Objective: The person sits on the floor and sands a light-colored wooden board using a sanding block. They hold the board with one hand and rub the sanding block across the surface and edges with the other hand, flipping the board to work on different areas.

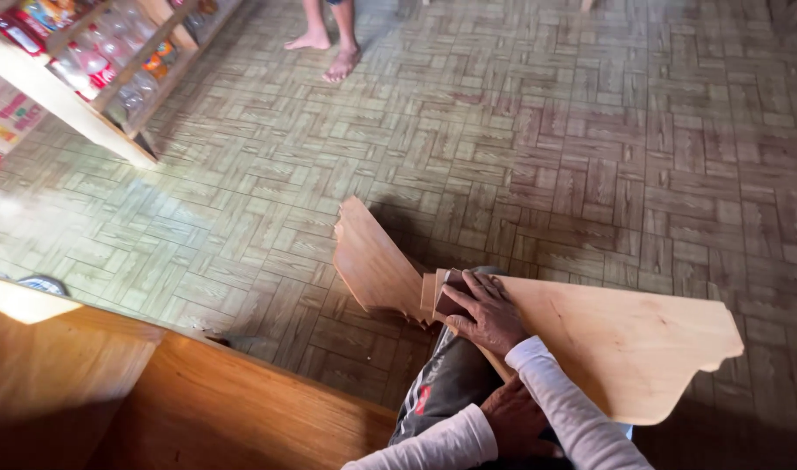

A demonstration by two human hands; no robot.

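Head view: looking down at the person's lap and a parquet-patterned floor (520, 148).
Right hand (485, 313): lies palm-down on a dark sanding block (450, 301), fingers (481, 285) curled together and clamped over its top.
Sanding block: pressed against the near left edge of the wooden board (625, 348), where that board meets a second piece.
Wooden board: pale, flat, with a scalloped cut-out at its right end; it rests across the person's knee, tilted slightly, its right end out over the floor.
Second board (372, 261): same pale wood with a curved outline, standing on edge just left of the block and touching the first board's end.
Left hand (516, 422): low in the view, resting on the lap under the right forearm; I cannot tell whether its fingers are together or apart, or whether they grip anything.
Sleeves (572, 409): white, long, on both arms.
Trousers (442, 383): dark grey with a small red mark.
Bench (154, 392): brown wood, at the lower left, beside the person's knee.
Shelf (85, 78): top left, pale wood, stocked with bottles and packets.
Another person: bare feet (329, 52) on the floor at the top, well apart from the boards.
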